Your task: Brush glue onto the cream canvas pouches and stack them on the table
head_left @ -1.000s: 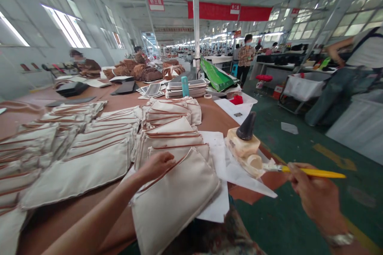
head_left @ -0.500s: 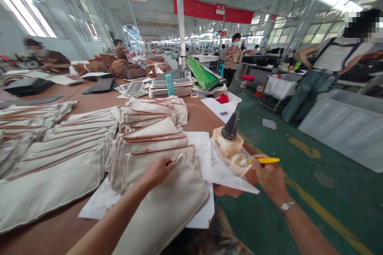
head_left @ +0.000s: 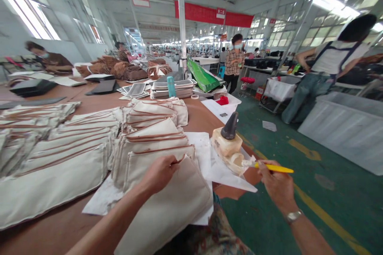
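My left hand [head_left: 161, 172] pinches the top edge of a cream fabric panel [head_left: 176, 203], which slants down over the table's front edge. In my right hand [head_left: 277, 185] is a brush with a yellow handle [head_left: 275, 167]; its whitish bristles are at the mouth of a stained glue container [head_left: 236, 160]. A black cone [head_left: 229, 126] stands on the container's block-like part. Under the container lies white paper [head_left: 223, 177]. Behind my left hand stand overlapping cream panels [head_left: 158, 159] with brown edges.
More cream panels [head_left: 60, 167] cover the left of the brown table [head_left: 206, 114]. A teal bottle [head_left: 170, 86], grey-and-white pieces [head_left: 179, 83] and a green bag [head_left: 203, 75] lie farther back. Large grey bins [head_left: 344, 127] and several people are beyond the table.
My right hand has moved right and slightly down, drawing the brush partly back from the container's mouth. My left hand still grips the panel, shifted slightly right.
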A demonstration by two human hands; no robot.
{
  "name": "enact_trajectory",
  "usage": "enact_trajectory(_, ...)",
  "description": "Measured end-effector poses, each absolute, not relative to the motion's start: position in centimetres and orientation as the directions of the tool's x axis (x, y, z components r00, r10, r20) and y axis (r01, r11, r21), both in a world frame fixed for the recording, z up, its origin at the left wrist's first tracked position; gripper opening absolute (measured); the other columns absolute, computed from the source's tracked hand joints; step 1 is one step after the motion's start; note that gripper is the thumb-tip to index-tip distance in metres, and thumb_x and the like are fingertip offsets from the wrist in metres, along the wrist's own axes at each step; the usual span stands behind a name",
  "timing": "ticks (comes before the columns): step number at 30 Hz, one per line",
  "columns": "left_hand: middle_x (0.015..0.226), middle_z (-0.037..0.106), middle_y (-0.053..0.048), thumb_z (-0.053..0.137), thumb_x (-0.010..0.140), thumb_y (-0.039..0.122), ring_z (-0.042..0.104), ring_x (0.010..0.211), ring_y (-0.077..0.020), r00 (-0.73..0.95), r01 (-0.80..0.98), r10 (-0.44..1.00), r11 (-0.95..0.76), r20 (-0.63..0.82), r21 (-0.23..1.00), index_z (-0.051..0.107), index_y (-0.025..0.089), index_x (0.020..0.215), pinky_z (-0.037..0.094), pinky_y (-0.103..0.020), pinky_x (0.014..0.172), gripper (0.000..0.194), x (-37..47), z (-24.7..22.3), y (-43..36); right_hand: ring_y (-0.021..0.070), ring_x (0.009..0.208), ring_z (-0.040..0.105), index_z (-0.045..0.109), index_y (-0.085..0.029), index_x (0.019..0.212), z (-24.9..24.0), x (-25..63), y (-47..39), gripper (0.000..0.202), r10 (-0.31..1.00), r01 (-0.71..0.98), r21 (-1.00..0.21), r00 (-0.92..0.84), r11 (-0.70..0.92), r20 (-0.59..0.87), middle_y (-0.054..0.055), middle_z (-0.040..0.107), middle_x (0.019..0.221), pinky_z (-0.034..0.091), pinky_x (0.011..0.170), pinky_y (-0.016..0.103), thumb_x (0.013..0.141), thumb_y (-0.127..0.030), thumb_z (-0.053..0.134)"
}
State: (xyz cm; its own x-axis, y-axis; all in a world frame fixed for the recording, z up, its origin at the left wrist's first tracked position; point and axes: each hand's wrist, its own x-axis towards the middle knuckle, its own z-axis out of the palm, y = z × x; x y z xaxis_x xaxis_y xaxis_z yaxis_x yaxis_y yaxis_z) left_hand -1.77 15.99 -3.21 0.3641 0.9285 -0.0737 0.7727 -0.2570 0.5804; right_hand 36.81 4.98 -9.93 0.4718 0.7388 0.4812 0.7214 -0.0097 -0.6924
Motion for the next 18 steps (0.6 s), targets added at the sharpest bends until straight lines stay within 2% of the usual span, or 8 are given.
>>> enact_trajectory(2,0.063,0.054,0.001,0.05,0.087,0.037,0.046,0.06,-0.0148,0.368,0.72,0.923,-0.207,-0.112,0.662,0.061,0.017,0.074,0.025,-0.025,0.056,0.026,-1.8,-3.5,15.7,0.0206,0.048,0.061,0.067,-0.017,0.093,-10.1,37.0,4.6,0.05,0.749,0.725,-0.689,0.452,0.008,0.484,0.005,0.066,0.067,0.047,0.045,0.029,0.097,-0.064,0.048)
enact_trajectory(6,0.066,0.056,0.0,0.05,0.088,0.043,0.046,0.059,-0.0135,0.398,0.607,0.899,-0.11,-0.181,0.787,0.07,0.015,0.09,0.029,-0.024,0.053,0.035,-2.0,-3.6,14.9,0.0257,0.057,0.064,0.067,-0.017,0.084,-9.5,37.4,3.5,0.051,0.718,0.761,-0.649,0.441,0.018,0.538,0.01,0.069,0.074,0.044,0.045,0.031,0.088,-0.067,0.056)
enact_trajectory(9,0.068,0.056,0.0,0.053,0.087,0.048,0.044,0.06,-0.0129,0.421,0.488,0.874,0.008,-0.244,0.873,0.073,0.013,0.096,0.03,-0.024,0.055,0.042,-1.8,-2.7,13.8,0.0233,0.053,0.062,0.068,-0.016,0.09,-7.2,36.0,2.7,0.045,0.683,0.703,-0.711,0.516,0.009,0.518,0.007,0.066,0.069,0.044,0.044,0.029,0.093,-0.061,0.057)
enact_trajectory(11,0.069,0.057,0.0,0.057,0.086,0.049,0.043,0.061,-0.0125,0.421,0.457,0.868,0.047,-0.263,0.888,0.074,0.012,0.096,0.03,-0.024,0.056,0.042,-1.5,-1.9,12.9,0.0197,0.048,0.058,0.067,-0.016,0.094,-5.1,33.7,2.4,0.038,0.69,0.517,-0.854,0.601,0.051,0.405,0.004,0.063,0.066,0.045,0.043,0.026,0.094,-0.054,0.064)
enact_trajectory(13,0.07,0.058,0.0,0.058,0.085,0.047,0.044,0.062,-0.0125,0.42,0.452,0.872,0.04,-0.252,0.891,0.074,0.012,0.096,0.031,-0.024,0.058,0.04,-1.1,-1.2,11.9,0.0162,0.045,0.051,0.065,-0.016,0.095,-3.2,30.5,2.3,0.033,0.74,0.282,-0.935,0.578,0.214,0.344,0.001,0.057,0.06,0.041,0.041,0.024,0.095,-0.05,0.067)
enact_trajectory(16,0.076,0.061,-0.001,0.06,0.085,0.042,0.05,0.069,-0.0145,0.427,0.437,0.886,-0.029,-0.179,0.899,0.076,0.014,0.093,0.036,-0.025,0.064,0.033,-0.7,-0.7,10.5,0.0135,0.041,0.046,0.062,-0.018,0.093,-1.6,25.9,2.6,0.026,0.812,0.063,-0.936,0.479,0.346,0.333,-0.003,0.052,0.057,0.036,0.037,0.021,0.095,-0.043,0.07)
enact_trajectory(18,0.08,0.062,-0.002,0.061,0.086,0.038,0.054,0.076,-0.0164,0.439,0.437,0.89,-0.091,-0.124,0.895,0.077,0.014,0.09,0.038,-0.025,0.069,0.029,-0.6,-0.5,9.8,0.0118,0.039,0.043,0.061,-0.018,0.092,-1.5,23.6,2.8,0.021,0.845,0.037,-0.922,0.387,0.385,0.369,-0.004,0.051,0.054,0.035,0.036,0.02,0.098,-0.037,0.068)
